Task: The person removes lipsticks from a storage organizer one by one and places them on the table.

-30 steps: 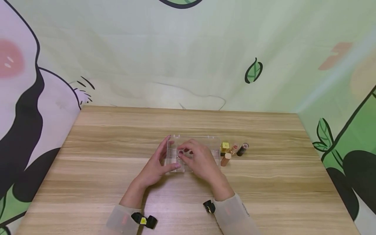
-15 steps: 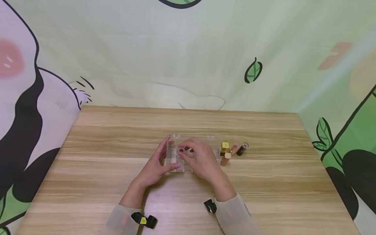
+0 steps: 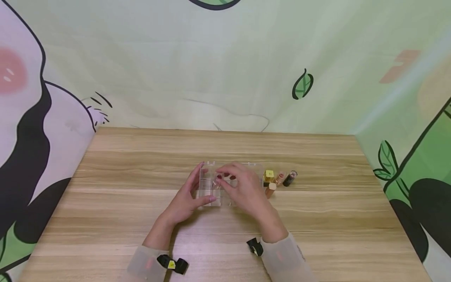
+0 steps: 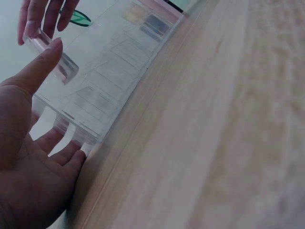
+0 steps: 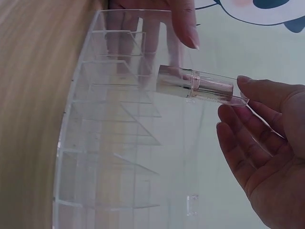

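A clear plastic lipstick organizer (image 3: pixel 206 184) with slanted dividers stands on the table. My left hand (image 3: pixel 188 199) holds its left end, fingers along the outer wall and thumb reaching over the front corner. Above the compartments my right hand (image 3: pixel 246 190) pinches a lipstick (image 5: pixel 195 86) by its clear cap between thumb and fingertips. That tube has a shiny silver-pink base and hangs tilted, base toward the organizer's left end. In the left wrist view the lipstick (image 4: pixel 64 69) shows above the open compartments. The right hand hides much of the organizer's middle in the head view.
Just right of the organizer stand several more lipsticks: one with a gold top (image 3: pixel 269 174), a pinkish one (image 3: pixel 280 178), an orange-brown one (image 3: pixel 270 190) and a black one (image 3: pixel 290 178). A printed cloth backdrop (image 3: pixel 225 78) rises behind the wooden table (image 3: pixel 317 219).
My right hand, with the lipstick in its fingertips, has risen slightly and shifted a little to the right. My left hand and the organizer have stayed nearly still.
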The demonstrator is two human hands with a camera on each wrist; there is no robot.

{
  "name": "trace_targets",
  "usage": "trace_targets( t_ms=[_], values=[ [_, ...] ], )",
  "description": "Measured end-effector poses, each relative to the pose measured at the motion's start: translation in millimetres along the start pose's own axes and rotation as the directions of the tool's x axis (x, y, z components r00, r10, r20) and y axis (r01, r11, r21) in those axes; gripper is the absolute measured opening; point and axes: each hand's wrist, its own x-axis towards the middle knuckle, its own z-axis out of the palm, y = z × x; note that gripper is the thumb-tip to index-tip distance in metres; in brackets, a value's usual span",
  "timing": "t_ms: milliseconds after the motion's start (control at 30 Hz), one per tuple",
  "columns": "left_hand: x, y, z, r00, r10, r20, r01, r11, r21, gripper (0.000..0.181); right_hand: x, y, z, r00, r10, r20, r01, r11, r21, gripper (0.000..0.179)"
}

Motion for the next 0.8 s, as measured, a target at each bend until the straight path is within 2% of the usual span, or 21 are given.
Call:
trace_targets(
  t_ms=[533,800],
  values=[
    [0.5,-0.1,0.7,1.000,0.002,0.001,-0.002,1.000,0.007,0.107,-5.2,-0.2,-15.3,0.999,-0.013,-0.031,0.015,0.999,0.038,0.023],
    [0.6,-0.8,1.0,1.000,0.005,0.000,-0.005,1.000,0.001,0.107,-9.8,1.2,-21.7,0.998,-0.017,-0.068,0.018,1.000,0.005,0.024]
  ],
)
